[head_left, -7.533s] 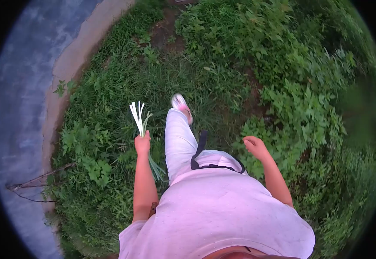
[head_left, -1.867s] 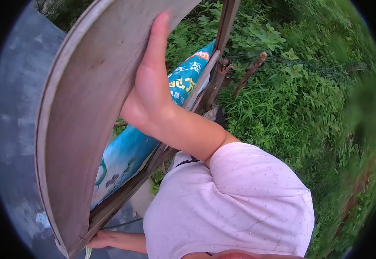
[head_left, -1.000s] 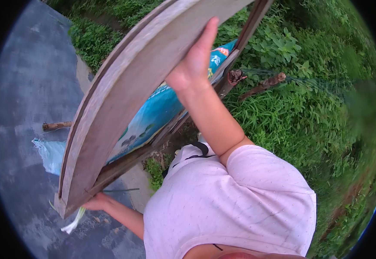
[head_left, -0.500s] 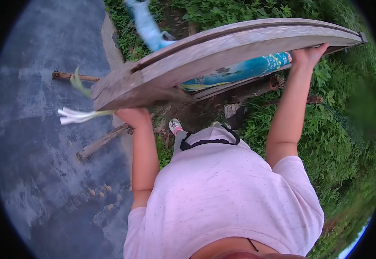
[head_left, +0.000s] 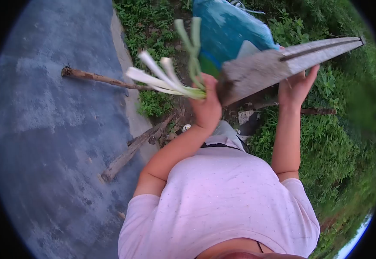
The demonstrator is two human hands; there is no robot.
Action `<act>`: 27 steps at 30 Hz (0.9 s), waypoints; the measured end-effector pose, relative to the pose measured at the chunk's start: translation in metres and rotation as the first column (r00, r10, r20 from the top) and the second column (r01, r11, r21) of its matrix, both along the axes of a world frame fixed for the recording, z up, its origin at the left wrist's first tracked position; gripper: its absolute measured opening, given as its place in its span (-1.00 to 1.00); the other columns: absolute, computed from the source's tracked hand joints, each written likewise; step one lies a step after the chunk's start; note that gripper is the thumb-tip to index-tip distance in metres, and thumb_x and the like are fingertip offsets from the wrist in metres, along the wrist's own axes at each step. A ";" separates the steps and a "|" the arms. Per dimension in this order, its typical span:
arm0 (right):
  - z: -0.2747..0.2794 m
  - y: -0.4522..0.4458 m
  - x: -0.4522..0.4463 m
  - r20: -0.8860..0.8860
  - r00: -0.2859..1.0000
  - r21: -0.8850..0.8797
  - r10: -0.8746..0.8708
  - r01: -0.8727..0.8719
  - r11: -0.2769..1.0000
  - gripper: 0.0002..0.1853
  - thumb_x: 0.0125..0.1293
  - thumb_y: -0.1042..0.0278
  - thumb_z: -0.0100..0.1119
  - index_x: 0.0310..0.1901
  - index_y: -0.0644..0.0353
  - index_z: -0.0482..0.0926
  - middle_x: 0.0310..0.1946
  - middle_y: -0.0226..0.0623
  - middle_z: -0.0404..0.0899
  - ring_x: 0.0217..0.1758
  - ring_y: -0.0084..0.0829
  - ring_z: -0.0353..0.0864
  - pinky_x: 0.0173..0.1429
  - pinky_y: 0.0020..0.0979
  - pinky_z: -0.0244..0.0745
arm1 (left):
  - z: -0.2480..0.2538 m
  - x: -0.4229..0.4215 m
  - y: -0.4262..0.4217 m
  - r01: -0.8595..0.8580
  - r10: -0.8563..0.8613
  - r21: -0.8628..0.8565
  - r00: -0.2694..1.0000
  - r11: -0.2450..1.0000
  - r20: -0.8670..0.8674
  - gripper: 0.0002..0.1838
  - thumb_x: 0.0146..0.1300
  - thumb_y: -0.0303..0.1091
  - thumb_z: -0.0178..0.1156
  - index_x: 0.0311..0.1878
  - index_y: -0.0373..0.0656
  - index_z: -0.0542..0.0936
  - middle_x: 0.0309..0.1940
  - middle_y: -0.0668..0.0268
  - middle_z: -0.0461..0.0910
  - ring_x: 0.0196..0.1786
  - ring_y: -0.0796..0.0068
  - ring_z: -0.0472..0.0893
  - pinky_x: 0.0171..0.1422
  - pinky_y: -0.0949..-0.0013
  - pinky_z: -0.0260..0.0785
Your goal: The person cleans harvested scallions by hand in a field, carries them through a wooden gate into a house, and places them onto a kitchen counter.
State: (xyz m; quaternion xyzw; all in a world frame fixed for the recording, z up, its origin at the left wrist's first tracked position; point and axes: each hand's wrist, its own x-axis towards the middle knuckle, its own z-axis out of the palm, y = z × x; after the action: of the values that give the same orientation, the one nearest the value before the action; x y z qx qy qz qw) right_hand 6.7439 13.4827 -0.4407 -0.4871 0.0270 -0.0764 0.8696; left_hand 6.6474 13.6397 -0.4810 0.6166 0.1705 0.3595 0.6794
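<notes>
My left hand (head_left: 207, 108) is closed around a bunch of scallions (head_left: 160, 82), whose white stalks point left and green parts stick up. It sits right beside the thick end of a weathered wooden frame (head_left: 257, 73); whether it also presses on the wood I cannot tell. My right hand (head_left: 295, 88) grips the frame's lower edge further right, its thumb up along the side and some fingers hidden behind. The grooved frame is held up in the air, tilted up to the right. A blue printed plastic sheet (head_left: 235, 30) shows behind it.
Grey concrete (head_left: 58, 151) covers the left side, ending in a raw edge. Two wooden poles, an upper pole (head_left: 97, 77) and a lower pole (head_left: 129, 155), lie across that edge. Green plants (head_left: 326, 151) grow thickly on the right.
The wooden frame has swung from broadside to nearly end-on, its near end moving right. My left hand has moved right and up with the scallions. My right hand has lowered slightly.
</notes>
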 end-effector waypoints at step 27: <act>0.051 -0.049 0.027 -0.131 0.939 0.200 -0.317 0.339 0.919 -0.34 0.22 -0.11 -0.11 0.13 0.35 0.19 -0.34 -0.06 0.46 -0.43 -0.26 0.49 -0.41 -0.33 0.45 | 0.002 0.315 0.043 0.904 -0.940 -0.262 0.340 0.339 -0.041 -0.69 0.25 -0.22 0.00 -0.37 -0.32 0.52 -0.58 0.30 0.48 -0.75 0.65 0.29 -0.69 0.59 0.07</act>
State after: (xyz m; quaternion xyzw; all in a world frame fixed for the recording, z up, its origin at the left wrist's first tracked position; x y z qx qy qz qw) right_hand 6.7709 13.4333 -0.3896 -0.3795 0.1582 -0.1942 0.8906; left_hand 6.9628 13.6831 -0.4787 0.5656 -0.1133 -0.1666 0.7997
